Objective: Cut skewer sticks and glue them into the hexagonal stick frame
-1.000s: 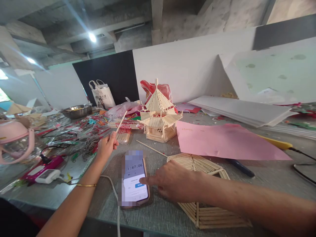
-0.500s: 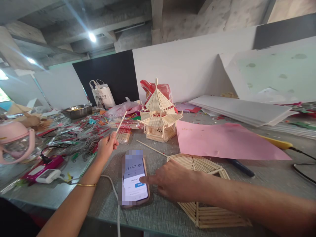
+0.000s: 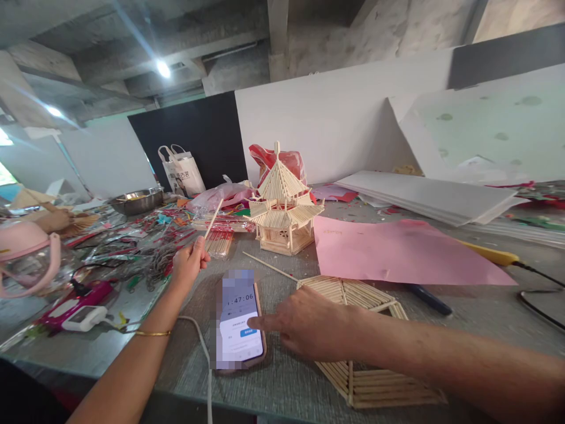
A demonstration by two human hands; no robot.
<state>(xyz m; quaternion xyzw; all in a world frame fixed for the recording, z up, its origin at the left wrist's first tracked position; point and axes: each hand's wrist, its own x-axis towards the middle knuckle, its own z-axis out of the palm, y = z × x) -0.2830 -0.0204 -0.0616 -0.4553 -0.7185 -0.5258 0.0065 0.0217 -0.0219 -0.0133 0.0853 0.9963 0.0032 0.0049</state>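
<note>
Phone [image 3: 239,346] wants one light, straight index touch from right hand [image 3: 309,324], other fingers' closure unclear; left hand [image 3: 189,260] pinches stick [image 3: 214,219] clear.

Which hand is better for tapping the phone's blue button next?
Probably the right hand: its finger is close to the blue button on the phone; the left hand holds a stick.

- A rough concrete ceiling [image 3: 110,26] is crossed by thick beams [image 3: 278,35].
- Two ceiling lights [image 3: 163,69] glare at the left, streaking diagonally.
- A white partition [image 3: 318,129] stands behind, with a black panel [image 3: 194,135] left of it.
- Brightness fills an opening [image 3: 5,136] at the left edge.
- A grey, streaky-textured table [image 3: 286,386] spans the foreground.
</note>
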